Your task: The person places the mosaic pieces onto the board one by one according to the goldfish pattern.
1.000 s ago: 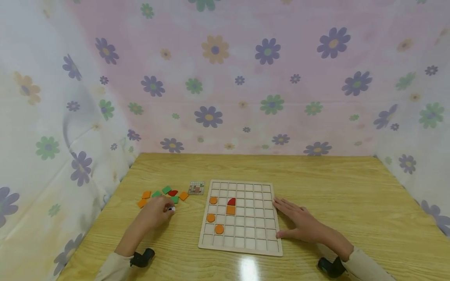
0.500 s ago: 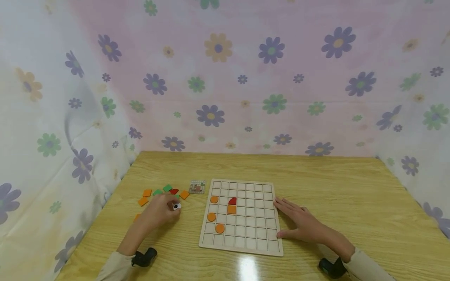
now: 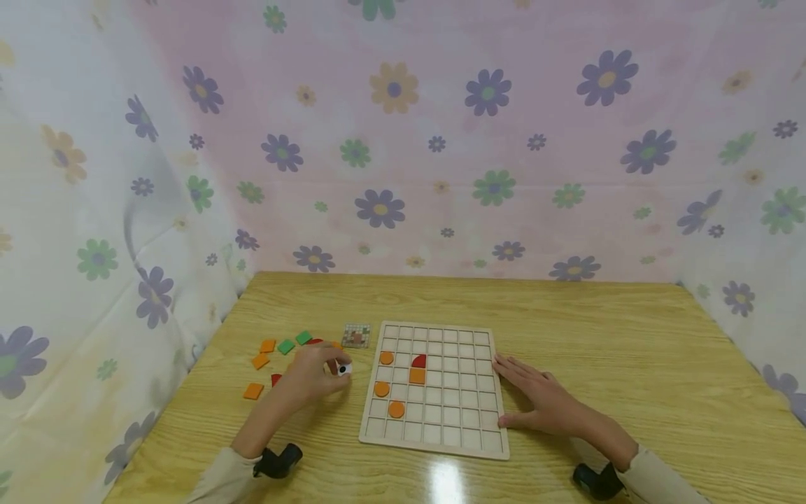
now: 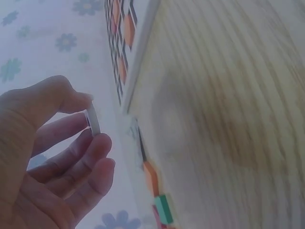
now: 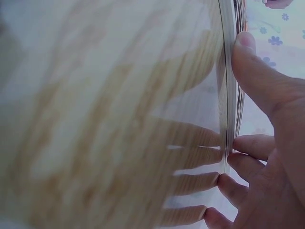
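Note:
Between thumb and fingertips, my left hand [image 3: 311,374] pinches a small white tile with a black dot [image 3: 343,369], held just left of the board. Edge-on, the same white tile [image 4: 93,119] shows in the left wrist view. A wooden grid board [image 3: 453,450] lies at the middle of the table. On it sit three orange round pieces, one of them an orange disc [image 3: 397,409], plus a red quarter-circle [image 3: 419,361] above an orange square [image 3: 417,376]. My right hand [image 3: 540,393] rests with extended fingers along the board's right edge, thumb lower down.
Loose pieces lie left of the board, among them an orange square [image 3: 254,391], a green square [image 3: 286,346] and a red piece [image 3: 276,379]; the left hand covers some. A small patterned card [image 3: 357,336] lies by the board's upper left corner. Flowered cloth [image 3: 441,140] stands behind the table.
My left hand has moved right, away from the loose pieces toward the board, carrying the white tile and uncovering pieces behind it. My right hand has stayed at the board's edge.

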Action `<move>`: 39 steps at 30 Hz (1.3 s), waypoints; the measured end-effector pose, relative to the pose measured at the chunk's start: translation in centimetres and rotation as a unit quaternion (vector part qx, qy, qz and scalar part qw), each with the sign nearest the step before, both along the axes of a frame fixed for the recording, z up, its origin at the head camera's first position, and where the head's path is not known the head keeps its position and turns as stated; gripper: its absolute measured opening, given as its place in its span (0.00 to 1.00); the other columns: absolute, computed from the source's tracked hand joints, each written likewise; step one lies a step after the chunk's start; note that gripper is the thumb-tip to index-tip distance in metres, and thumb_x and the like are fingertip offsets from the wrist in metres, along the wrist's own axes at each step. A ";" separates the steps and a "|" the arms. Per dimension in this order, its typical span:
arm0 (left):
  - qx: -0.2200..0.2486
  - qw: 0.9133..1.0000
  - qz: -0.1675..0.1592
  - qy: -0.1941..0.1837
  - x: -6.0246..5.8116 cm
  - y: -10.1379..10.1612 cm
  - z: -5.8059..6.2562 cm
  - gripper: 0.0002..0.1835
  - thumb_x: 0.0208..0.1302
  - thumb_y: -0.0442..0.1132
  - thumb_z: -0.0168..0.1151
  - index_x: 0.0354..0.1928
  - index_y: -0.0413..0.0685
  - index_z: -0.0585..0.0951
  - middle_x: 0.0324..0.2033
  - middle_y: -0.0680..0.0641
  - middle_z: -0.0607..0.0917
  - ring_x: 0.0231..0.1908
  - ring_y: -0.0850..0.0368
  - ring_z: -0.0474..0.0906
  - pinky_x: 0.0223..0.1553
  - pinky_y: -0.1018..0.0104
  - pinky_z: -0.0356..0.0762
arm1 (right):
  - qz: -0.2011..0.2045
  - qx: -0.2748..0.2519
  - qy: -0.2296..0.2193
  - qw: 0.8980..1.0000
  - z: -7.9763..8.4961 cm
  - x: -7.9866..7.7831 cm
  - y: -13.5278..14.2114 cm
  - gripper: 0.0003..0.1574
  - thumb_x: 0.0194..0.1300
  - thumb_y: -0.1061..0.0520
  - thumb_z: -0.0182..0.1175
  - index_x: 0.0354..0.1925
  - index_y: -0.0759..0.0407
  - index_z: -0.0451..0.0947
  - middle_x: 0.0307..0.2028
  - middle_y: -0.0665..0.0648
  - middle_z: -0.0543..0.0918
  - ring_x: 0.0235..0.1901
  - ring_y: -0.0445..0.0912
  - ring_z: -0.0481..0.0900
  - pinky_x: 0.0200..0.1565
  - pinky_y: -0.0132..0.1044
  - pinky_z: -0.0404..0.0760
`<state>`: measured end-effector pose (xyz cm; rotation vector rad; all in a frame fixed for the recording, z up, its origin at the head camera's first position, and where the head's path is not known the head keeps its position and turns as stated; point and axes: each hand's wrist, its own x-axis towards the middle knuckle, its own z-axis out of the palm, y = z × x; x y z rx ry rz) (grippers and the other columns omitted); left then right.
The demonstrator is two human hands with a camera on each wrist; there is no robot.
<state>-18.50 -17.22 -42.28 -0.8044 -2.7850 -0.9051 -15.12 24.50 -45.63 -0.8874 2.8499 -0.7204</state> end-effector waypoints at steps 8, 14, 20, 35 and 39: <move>0.021 0.999 -0.030 -0.006 -0.1 1.9 0.5 0.07 0.53 0.30 0.68 0.36 0.39 0.85 0.33 0.48 0.83 0.28 0.56 0.76 0.28 0.70 0.75 | 0.005 -0.006 0.001 1.000 0.0 -0.1 -0.1 0.57 0.55 0.33 0.63 0.70 0.64 0.57 0.69 0.65 0.58 0.66 0.65 0.55 0.48 0.72 0.60; 0.030 0.999 -0.040 -0.009 -0.4 3.1 0.4 0.06 0.53 0.31 0.68 0.34 0.40 0.84 0.33 0.46 0.84 0.55 0.39 0.73 0.35 0.63 0.79 | -0.007 -0.005 -0.008 1.000 0.0 -0.2 0.0 0.58 0.55 0.32 0.62 0.71 0.61 0.56 0.70 0.64 0.57 0.67 0.64 0.54 0.51 0.74 0.55; 0.018 0.998 -0.056 -0.021 -0.4 4.7 0.2 0.06 0.54 0.32 0.67 0.36 0.40 0.85 0.30 0.49 0.83 0.31 0.55 0.79 0.42 0.55 0.78 | -0.013 0.002 -0.005 1.000 0.0 -0.1 0.2 0.58 0.54 0.31 0.62 0.70 0.62 0.57 0.69 0.65 0.58 0.66 0.64 0.55 0.50 0.74 0.56; -0.008 0.991 -0.105 -0.086 -0.2 8.4 -0.6 0.06 0.56 0.34 0.66 0.36 0.40 0.84 0.32 0.49 0.81 0.26 0.65 0.74 0.28 0.75 0.74 | -0.007 -0.004 -0.008 1.000 -0.4 -0.1 0.2 0.57 0.55 0.32 0.62 0.70 0.62 0.57 0.70 0.64 0.57 0.66 0.65 0.54 0.49 0.76 0.55; -0.017 0.990 -0.103 -0.089 -0.3 9.0 -1.1 0.05 0.56 0.34 0.66 0.34 0.43 0.84 0.30 0.52 0.80 0.26 0.67 0.72 0.28 0.76 0.73 | -0.004 -0.005 0.000 1.000 -0.5 -0.2 0.1 0.56 0.55 0.32 0.62 0.70 0.62 0.57 0.69 0.63 0.58 0.66 0.65 0.55 0.49 0.75 0.57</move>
